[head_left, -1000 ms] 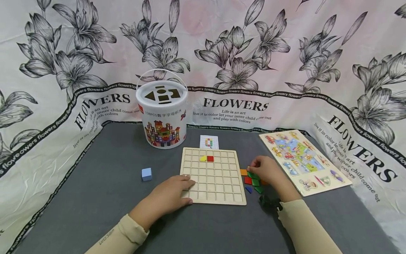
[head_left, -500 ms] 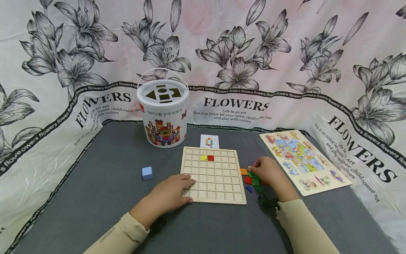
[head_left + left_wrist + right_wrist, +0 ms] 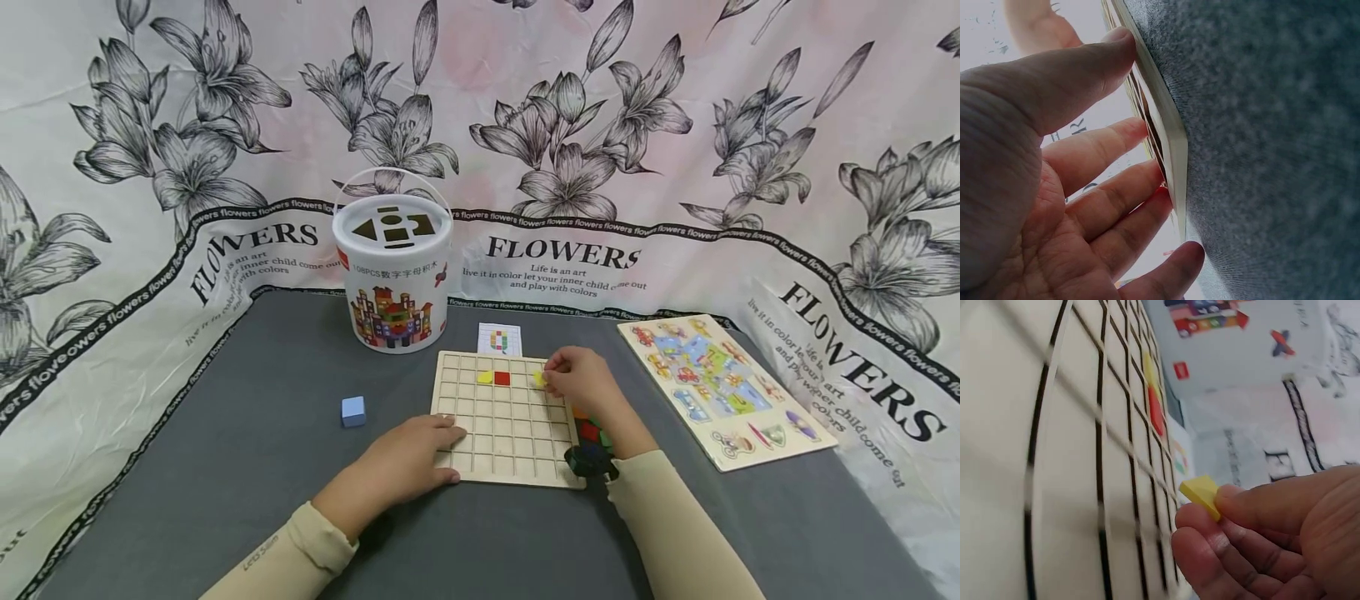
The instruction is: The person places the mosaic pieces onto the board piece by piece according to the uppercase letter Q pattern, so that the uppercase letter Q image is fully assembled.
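My right hand (image 3: 588,385) pinches a small yellow tile (image 3: 1202,492) between thumb and fingertips, just over the upper right of a wooden grid board (image 3: 501,425). One corner of that tile looks cut off. A yellow tile (image 3: 485,377) and a red tile (image 3: 502,379) lie side by side in the board's upper row. At the board's left edge my left hand (image 3: 405,458) rests with fingers extended; in the left wrist view its thumb and fingertips touch the board's side (image 3: 1163,112). Beyond the board lies a pattern card (image 3: 499,340) with a coloured ring design.
Several loose tiles (image 3: 589,431) lie right of the board, partly hidden by my right hand and wrist. A blue cube (image 3: 353,412) sits to the left. At the back stands a white bucket (image 3: 393,275); a picture puzzle board (image 3: 723,387) lies far right.
My right hand has moved up and left from the loose tiles to the board, carrying a yellow tile. The left hand stays at the board's edge. The head view has shifted slightly.
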`<state>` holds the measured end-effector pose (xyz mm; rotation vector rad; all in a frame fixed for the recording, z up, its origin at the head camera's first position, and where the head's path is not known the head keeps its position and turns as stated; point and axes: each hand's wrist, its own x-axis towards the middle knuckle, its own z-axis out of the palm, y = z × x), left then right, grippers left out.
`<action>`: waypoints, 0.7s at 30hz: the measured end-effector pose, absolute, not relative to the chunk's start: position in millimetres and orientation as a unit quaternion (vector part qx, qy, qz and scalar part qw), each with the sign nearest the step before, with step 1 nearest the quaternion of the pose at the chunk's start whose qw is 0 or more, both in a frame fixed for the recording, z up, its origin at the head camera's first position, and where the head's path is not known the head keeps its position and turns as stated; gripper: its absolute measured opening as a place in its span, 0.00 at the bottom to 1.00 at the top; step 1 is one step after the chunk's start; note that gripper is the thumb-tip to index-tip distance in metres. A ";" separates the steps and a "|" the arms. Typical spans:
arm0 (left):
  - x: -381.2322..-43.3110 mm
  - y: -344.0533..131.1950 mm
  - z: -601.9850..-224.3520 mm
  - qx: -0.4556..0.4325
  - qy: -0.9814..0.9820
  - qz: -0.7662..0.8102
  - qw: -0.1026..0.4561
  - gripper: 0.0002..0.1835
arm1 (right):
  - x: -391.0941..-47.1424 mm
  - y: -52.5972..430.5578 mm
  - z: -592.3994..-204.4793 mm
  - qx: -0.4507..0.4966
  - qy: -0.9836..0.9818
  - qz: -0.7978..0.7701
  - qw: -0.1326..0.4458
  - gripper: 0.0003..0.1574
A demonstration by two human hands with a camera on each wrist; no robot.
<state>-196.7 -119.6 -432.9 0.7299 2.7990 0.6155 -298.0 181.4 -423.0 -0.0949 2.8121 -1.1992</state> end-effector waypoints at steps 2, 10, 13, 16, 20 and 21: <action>-197.2 -119.6 -434.4 0.248 0.942 0.207 0.092 0.31 | -303.6 167.7 -425.9 -0.026 0.915 -0.401 0.041 0.05; -197.4 -118.3 -430.9 0.254 0.942 0.201 0.083 0.31 | -315.2 149.2 -432.1 -0.013 0.934 -0.355 0.025 0.06; -197.2 -118.3 -428.7 0.254 0.942 0.205 0.083 0.31 | -316.0 149.4 -432.3 -0.017 0.938 -0.344 0.034 0.07; -197.3 -119.0 -428.2 0.252 0.942 0.207 0.084 0.31 | -316.3 148.8 -432.1 -0.021 0.940 -0.337 0.049 0.08; -197.6 -119.8 -430.6 0.247 0.942 0.208 0.091 0.31 | -316.8 146.0 -434.4 -0.024 0.945 -0.319 0.062 0.08; -197.6 -119.8 -431.2 0.246 0.942 0.208 0.093 0.31 | -316.8 145.5 -435.4 -0.024 0.946 -0.316 0.063 0.07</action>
